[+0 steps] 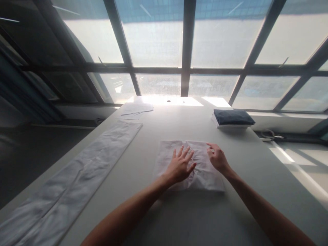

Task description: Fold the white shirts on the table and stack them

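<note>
Between the side edges of the tabletop (251, 164), the folded cloth (203, 169) is best flattened evenly, left hand (180, 165) spread wide, right hand (217, 158) curled, whether pinching cannot be told.

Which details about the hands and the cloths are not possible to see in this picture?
Head view:
Folded white cloth: partly hidden under the left hand.
Right hand: fingertips too small to show whether they pinch the cloth.
Long white cloth: near end cut off by the picture's edge.
White sheets: any print too small to see.
</note>
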`<state>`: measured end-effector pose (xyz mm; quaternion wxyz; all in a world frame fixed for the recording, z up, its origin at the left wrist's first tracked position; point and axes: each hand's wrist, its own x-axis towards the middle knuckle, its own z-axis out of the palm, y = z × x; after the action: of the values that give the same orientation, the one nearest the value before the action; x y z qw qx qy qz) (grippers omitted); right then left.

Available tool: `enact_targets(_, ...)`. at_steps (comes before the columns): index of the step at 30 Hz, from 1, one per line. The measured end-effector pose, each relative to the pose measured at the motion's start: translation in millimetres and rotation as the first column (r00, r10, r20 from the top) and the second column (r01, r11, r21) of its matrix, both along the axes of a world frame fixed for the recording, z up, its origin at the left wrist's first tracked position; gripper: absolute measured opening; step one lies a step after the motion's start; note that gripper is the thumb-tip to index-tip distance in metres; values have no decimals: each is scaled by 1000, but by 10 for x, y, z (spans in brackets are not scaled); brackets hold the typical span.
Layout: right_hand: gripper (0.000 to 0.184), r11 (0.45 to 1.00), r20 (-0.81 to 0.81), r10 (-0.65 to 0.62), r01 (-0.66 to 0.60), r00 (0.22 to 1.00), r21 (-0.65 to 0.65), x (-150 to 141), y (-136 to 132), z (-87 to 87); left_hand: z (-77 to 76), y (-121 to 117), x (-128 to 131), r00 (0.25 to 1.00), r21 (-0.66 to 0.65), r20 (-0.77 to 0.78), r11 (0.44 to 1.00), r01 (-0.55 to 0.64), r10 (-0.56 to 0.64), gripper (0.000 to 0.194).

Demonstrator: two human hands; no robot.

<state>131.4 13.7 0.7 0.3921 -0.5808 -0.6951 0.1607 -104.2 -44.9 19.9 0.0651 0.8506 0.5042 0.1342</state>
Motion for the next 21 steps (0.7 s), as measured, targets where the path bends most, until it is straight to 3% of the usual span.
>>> enact_targets(4,52,975,85,-27,46,996,-219,225,-124,2,-83,-84,117,994,-9,-31,995,101,-101,67)
enact_targets(7,56,939,83,-40,66,996,-337,268,-150,98,-136,-71,108,994,-14,-38,994,106,-107,66)
enact_targets(10,60,870,-108,-116,48,987,-491,277,-156,244,-137,-63,85,994,-6,-39,995,99,-99,66)
enact_targets(12,56,802,-283,-122,-73,951,-593,284,-178,340,-130,-73,82,994,-2,-38,995,98,-98,65)
enact_targets(16,54,728,-483,28,-349,875,-590,280,-250,510,-128,-79,89,996,-16,-20,996,84,-85,61)
enact_targets(21,61,750,-522,39,-370,852,-549,164,-309,685,-37,13,58,997,-165,68,985,53,-42,63)
